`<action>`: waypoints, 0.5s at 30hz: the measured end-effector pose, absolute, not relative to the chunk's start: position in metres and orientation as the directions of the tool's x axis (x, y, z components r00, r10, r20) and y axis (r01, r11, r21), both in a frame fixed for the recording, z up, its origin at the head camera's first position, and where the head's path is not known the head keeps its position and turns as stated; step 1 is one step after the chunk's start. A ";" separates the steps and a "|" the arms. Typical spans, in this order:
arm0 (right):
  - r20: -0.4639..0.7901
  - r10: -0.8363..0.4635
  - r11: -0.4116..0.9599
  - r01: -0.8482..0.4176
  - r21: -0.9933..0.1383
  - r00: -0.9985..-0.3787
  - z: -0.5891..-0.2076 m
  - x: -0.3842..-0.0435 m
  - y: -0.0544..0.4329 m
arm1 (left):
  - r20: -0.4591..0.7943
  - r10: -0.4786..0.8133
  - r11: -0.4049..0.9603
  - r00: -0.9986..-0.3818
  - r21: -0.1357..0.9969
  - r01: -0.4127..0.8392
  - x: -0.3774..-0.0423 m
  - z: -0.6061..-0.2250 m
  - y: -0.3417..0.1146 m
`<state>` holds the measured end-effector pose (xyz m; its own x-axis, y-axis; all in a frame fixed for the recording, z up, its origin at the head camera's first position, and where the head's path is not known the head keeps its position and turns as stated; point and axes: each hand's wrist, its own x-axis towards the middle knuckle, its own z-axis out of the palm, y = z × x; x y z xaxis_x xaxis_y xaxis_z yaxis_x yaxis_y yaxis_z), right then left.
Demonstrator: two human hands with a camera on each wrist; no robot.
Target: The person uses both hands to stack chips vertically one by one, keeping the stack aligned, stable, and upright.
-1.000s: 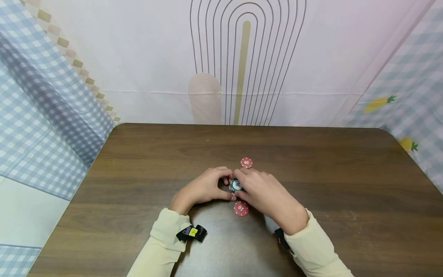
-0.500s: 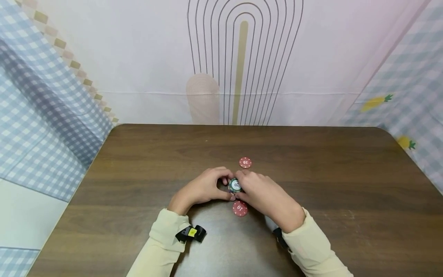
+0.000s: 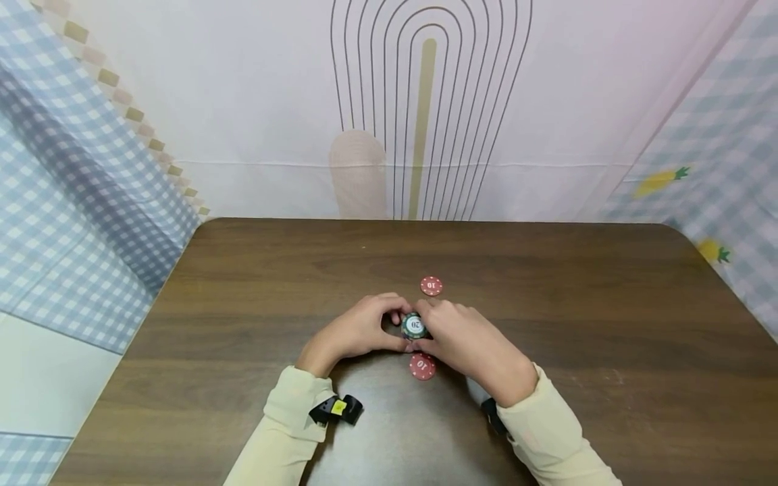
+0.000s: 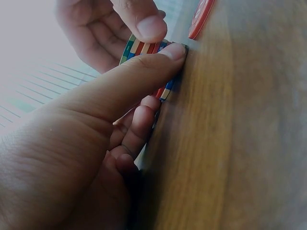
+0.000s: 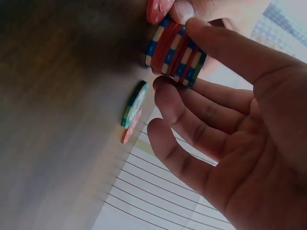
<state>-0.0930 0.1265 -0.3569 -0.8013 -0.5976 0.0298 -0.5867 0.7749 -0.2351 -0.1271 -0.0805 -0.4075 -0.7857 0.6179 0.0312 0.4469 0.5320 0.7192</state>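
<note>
A stack of poker chips (image 3: 414,326) stands on the wooden table, a green chip marked 20 on top. Red, blue and cream edges show along the stack's side in the right wrist view. My left hand (image 3: 361,329) holds it low from the left, thumb (image 4: 144,72) at the near side and fingers behind. From the right, my right hand (image 3: 471,337) grips the upper chips between thumb (image 5: 225,48) and curled fingers. One red chip (image 3: 422,366) marked 10 lies just in front; another red chip (image 3: 431,285) lies behind.
A loose green chip (image 5: 134,104) lies on the table near my right fingers, hidden by that hand in the head view. The brown table (image 3: 292,256) ends at a white patterned cloth (image 3: 261,101). Blue checked cloth (image 3: 79,202) hangs at the sides.
My right fingers have shifted slightly about the stack, and its green top chip now shows more fully, its number turned a little. The left hand and the red chips stay put.
</note>
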 end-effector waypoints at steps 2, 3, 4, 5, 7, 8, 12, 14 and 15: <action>0.009 -0.589 0.781 -0.572 -0.249 -0.808 -0.354 -0.093 0.128 | 0.035 0.621 0.527 -0.783 0.721 0.450 -0.127 -0.407 -0.081; 0.004 -0.586 0.783 -0.567 -0.258 -0.811 -0.352 -0.093 0.129 | 0.034 0.621 0.527 -0.783 0.721 0.449 -0.127 -0.407 -0.081; 0.002 -0.582 0.784 -0.561 -0.267 -0.814 -0.350 -0.094 0.129 | 0.034 0.622 0.528 -0.782 0.720 0.450 -0.127 -0.407 -0.081; 0.005 -0.578 0.784 -0.557 -0.274 -0.816 -0.349 -0.094 0.130 | 0.034 0.623 0.527 -0.782 0.721 0.451 -0.127 -0.407 -0.081; 0.027 -0.577 0.781 -0.561 -0.275 -0.817 -0.346 -0.094 0.133 | 0.036 0.625 0.526 -0.780 0.719 0.455 -0.127 -0.407 -0.081; 0.041 -0.576 0.780 -0.564 -0.272 -0.817 -0.346 -0.094 0.134 | 0.036 0.627 0.526 -0.778 0.717 0.457 -0.127 -0.407 -0.081; 0.106 -0.569 0.780 -0.576 -0.244 -0.816 -0.343 -0.096 0.139 | 0.030 0.629 0.529 -0.777 0.716 0.456 -0.127 -0.406 -0.080; 0.133 -0.563 0.780 -0.578 -0.242 -0.816 -0.341 -0.098 0.141 | 0.023 0.626 0.530 -0.780 0.721 0.446 -0.127 -0.406 -0.080; 0.145 -0.559 0.781 -0.577 -0.238 -0.816 -0.340 -0.099 0.143 | 0.019 0.623 0.530 -0.782 0.725 0.440 -0.127 -0.406 -0.079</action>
<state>-0.0991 0.1431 -0.3404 -0.8164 -0.5589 0.1453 -0.5771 0.7811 -0.2383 -0.1267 -0.0793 -0.4057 -0.7823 0.6227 0.0189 0.4395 0.5303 0.7250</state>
